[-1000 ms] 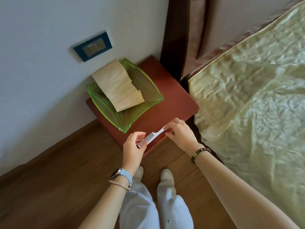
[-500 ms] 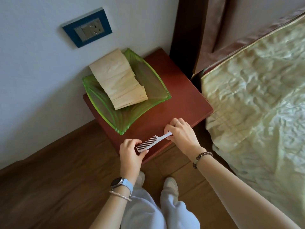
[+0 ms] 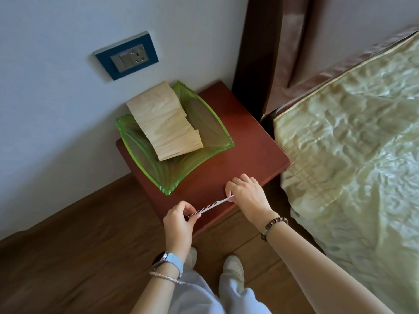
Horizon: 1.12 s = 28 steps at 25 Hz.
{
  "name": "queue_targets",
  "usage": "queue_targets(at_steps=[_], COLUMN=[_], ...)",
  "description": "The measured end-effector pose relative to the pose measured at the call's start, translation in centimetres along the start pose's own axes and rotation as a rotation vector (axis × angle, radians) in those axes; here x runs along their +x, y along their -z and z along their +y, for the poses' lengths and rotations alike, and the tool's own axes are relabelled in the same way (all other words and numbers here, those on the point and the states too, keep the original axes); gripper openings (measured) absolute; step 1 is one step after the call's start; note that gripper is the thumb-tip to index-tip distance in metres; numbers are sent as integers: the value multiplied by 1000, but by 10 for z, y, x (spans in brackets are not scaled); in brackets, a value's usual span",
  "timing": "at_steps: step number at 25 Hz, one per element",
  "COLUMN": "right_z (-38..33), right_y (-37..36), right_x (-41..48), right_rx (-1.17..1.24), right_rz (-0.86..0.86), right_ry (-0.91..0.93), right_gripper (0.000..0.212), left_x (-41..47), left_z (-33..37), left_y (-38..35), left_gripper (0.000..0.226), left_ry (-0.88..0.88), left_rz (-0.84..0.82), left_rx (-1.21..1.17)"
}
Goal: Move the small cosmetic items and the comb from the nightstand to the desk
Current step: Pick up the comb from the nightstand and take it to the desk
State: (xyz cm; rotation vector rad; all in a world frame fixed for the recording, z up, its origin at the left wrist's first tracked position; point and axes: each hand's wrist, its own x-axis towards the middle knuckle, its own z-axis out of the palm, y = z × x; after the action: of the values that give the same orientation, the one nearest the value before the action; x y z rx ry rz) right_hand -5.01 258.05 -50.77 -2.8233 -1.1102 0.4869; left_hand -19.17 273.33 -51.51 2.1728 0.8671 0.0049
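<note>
One bed (image 3: 351, 132) is seen at right, with one red-brown nightstand (image 3: 249, 141) beside it. One green glass dish (image 3: 210, 123) is set on the nightstand, and one folded beige paper (image 3: 163, 123) is laid in it. Two hands are reached over the near edge. The right hand (image 3: 247, 196) is curled, pinching the handle end. The left hand (image 3: 178, 225) is curled, pinching the toothed end. One white comb (image 3: 210, 206) is held between them over that edge.

Single view: wide-angle camera worn on the person's head, facing forward and steeply down, close above the nightstand (image 3: 254, 155); wall (image 3: 56, 98) at left, bed (image 3: 351, 143) at right, floor (image 3: 68, 257) along the lower edge.
</note>
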Motion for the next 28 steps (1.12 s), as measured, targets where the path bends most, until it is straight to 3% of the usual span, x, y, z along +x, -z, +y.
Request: queue_targets(at_steps=[8, 15, 22, 28], right_z=[-9, -40, -87, -140], right_y=[67, 198, 309, 370], right_x=[-30, -67, -92, -98], right_rx=[214, 518, 548, 545], right_rz=[72, 195, 285, 349], right_ry=[-10, 105, 261, 374], right_gripper=[14, 10, 15, 15], left_x=[-13, -45, -89, -112], left_z=[47, 135, 202, 216], left_y=[60, 162, 263, 332], left_gripper=[8, 5, 6, 4], left_ry=[-56, 126, 79, 22], left_rz=[61, 162, 328, 487], left_rx=[-262, -749, -887, -894])
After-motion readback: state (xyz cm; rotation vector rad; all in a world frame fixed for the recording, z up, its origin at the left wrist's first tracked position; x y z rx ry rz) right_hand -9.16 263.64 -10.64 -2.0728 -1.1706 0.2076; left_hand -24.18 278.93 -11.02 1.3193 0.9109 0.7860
